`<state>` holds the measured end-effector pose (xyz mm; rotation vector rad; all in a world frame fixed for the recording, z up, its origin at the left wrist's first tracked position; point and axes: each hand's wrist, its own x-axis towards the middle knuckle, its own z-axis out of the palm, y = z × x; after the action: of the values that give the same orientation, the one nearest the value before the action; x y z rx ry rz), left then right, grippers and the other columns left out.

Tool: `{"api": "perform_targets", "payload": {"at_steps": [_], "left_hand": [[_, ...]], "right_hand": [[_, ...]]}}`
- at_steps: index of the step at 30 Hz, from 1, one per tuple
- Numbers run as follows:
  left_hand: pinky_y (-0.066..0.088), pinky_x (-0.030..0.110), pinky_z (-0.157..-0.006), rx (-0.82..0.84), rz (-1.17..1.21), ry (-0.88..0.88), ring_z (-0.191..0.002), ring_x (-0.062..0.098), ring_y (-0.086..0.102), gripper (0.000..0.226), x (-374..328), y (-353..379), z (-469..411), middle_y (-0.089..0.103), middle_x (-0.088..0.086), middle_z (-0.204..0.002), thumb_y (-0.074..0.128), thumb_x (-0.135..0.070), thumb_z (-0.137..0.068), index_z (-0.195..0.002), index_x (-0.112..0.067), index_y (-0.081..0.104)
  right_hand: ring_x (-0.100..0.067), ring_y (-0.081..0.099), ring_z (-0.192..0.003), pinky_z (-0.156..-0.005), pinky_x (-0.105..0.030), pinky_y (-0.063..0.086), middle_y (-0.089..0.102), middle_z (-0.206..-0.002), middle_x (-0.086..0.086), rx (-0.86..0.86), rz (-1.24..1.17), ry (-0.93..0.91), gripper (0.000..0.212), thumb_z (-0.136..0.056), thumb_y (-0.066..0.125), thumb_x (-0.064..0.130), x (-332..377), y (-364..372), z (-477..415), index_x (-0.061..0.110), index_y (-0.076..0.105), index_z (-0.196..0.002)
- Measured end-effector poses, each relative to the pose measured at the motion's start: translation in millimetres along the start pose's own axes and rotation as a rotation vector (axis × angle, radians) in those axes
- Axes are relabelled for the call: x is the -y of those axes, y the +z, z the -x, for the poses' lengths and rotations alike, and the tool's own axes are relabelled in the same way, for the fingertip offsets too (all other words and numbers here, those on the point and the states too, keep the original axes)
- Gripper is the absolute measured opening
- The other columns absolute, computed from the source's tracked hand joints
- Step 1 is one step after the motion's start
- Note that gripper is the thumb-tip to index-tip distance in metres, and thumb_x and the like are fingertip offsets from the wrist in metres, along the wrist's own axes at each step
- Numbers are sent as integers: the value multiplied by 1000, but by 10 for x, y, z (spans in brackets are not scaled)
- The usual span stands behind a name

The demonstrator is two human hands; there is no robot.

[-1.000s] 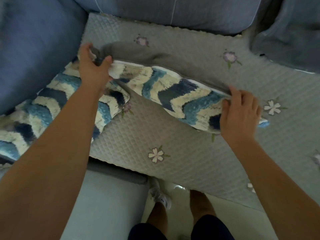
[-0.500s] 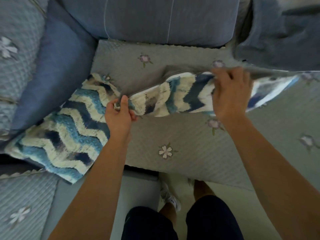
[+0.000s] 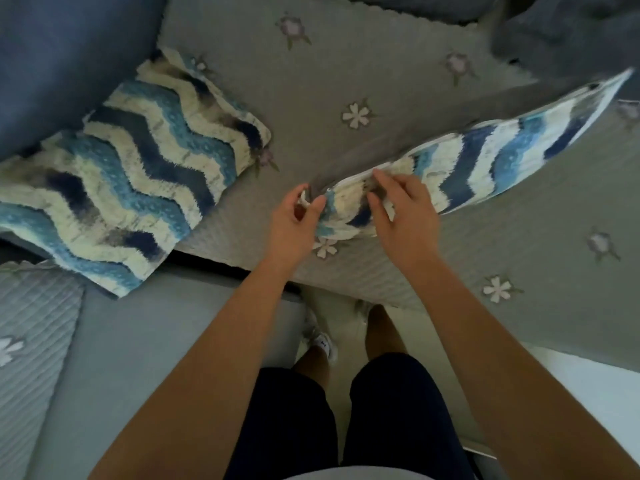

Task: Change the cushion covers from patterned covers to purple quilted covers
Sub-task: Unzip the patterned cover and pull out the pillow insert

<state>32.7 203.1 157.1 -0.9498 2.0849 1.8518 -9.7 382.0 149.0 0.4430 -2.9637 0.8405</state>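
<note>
One patterned cushion (image 3: 131, 168) lies on the grey quilted sofa cover (image 3: 346, 64).

The patterned cover (image 3: 485, 161) is motion-blurred at its far right corner.
</note>
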Motion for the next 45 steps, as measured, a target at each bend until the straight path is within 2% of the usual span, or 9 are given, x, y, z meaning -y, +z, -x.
{"api": "perform_targets", "payload": {"at_steps": [5,8,13,17,22,29,34,41,45], "left_hand": [[57,24,-72,39,129,-88,-87,7,66,22,21,-92,70,68,-2,-95,63,-20,-95,-116,-14,58],[57,23,-71,20,259,-84,-79,4,68,14,29,-43,158,66,-2,-91,60,-9,-96,-110,-8,57],[58,24,-72,-74,707,-257,-78,11,68,21,80,66,224,66,6,-92,58,6,-92,-108,-8,57],[57,27,-78,-15,780,-267,-83,13,68,23,148,82,235,71,5,-91,57,5,-92,-112,-6,60],[58,27,-80,15,740,-200,-88,14,69,25,133,67,308,68,9,-101,59,4,-91,-114,-6,57],[56,23,-73,-9,622,-110,-88,12,70,23,25,124,420,71,5,-98,59,7,-90,-108,-8,59],[55,35,-91,-302,365,-17,-93,13,66,25,8,218,351,67,5,-101,58,7,-91,-103,-15,58],[50,24,-92,-389,-110,159,-98,14,59,38,-34,444,326,62,4,-101,39,14,-86,-96,-15,61],[46,36,-102,-526,-193,116,-109,27,55,46,-16,591,306,55,15,-118,38,17,-74,-104,-10,62]], "right_hand": [[-26,56,-100,-85,-36,49,63,-109,-8,-105,-16,-85,23,-97,62,32,137,-28,-52,17,75,-108],[-26,57,-100,-88,-41,45,67,-102,-1,-29,49,-207,20,-94,63,34,166,-37,-83,21,77,-103],[-26,57,-99,-88,-39,42,66,-91,3,86,58,-139,19,-87,67,41,145,-65,-8,26,76,-96],[-24,54,-100,-89,-40,41,63,-90,5,62,-7,-74,19,-84,68,47,150,-69,74,30,77,-90],[-24,47,-108,-96,-35,27,60,-92,6,26,-50,26,27,-82,66,58,234,-63,93,35,77,-91],[-24,49,-109,-98,-39,31,61,-94,5,81,36,166,33,-76,63,65,220,-113,147,33,67,-81],[-31,47,-114,-99,-41,34,53,-114,-8,113,164,68,41,-73,67,33,-88,-263,201,22,61,-112],[-37,18,-145,-115,-50,16,19,-158,-16,53,327,417,78,-78,64,6,-1036,-887,150,26,36,-147],[-40,0,-150,-117,-54,12,-2,-164,-15,-14,392,576,90,-80,60,1,-1655,-1184,65,29,18,-155]]}}
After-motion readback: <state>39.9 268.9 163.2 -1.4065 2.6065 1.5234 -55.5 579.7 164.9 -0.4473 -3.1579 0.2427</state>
